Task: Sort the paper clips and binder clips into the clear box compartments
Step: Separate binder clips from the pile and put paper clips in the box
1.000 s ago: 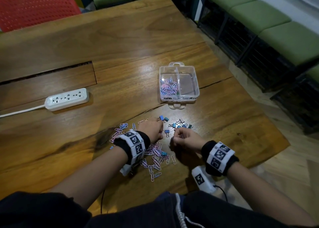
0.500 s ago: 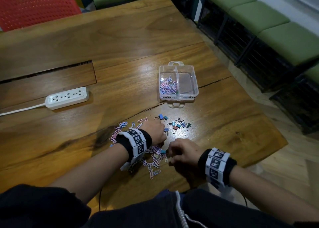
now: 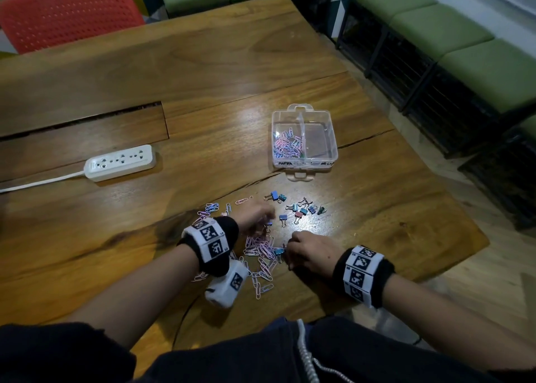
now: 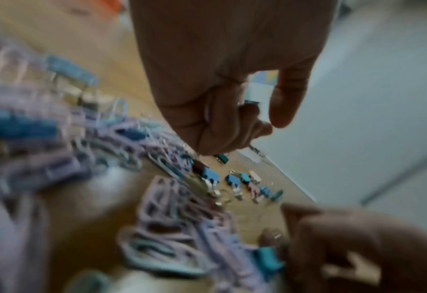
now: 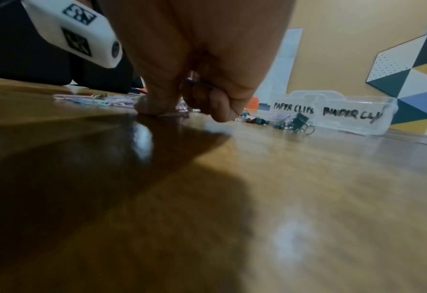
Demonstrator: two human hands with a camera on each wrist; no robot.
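The clear box (image 3: 334,146) stands on the wooden table beyond my hands; its left compartment holds pink and blue paper clips (image 3: 285,146), and its right one looks bare. Its front wall (image 5: 352,115) reads "PAPER CLIPS" and "BINDER CLIPS". Several small binder clips (image 3: 301,208) lie scattered in front of the box. A loose paper clip pile (image 3: 261,252) lies between my hands. My left hand (image 3: 265,218) hovers blurred by the binder clips, its fingers (image 4: 247,119) curled round small binder clips. My right hand (image 3: 291,252) rests at the pile's right edge, its fingers (image 5: 214,103) curled over pink paper clips, beside a teal binder clip (image 3: 279,250).
A white power strip (image 3: 120,162) with its cable lies at the left. A long slot (image 3: 84,121) cuts the tabletop behind it. A red chair (image 3: 69,14) stands at the far side. Green benches (image 3: 464,49) line the right, past the table's edge.
My right hand has drawn back from the binder clips to the paper clip pile. The left hand has stayed by the binder clips, still moving a little.
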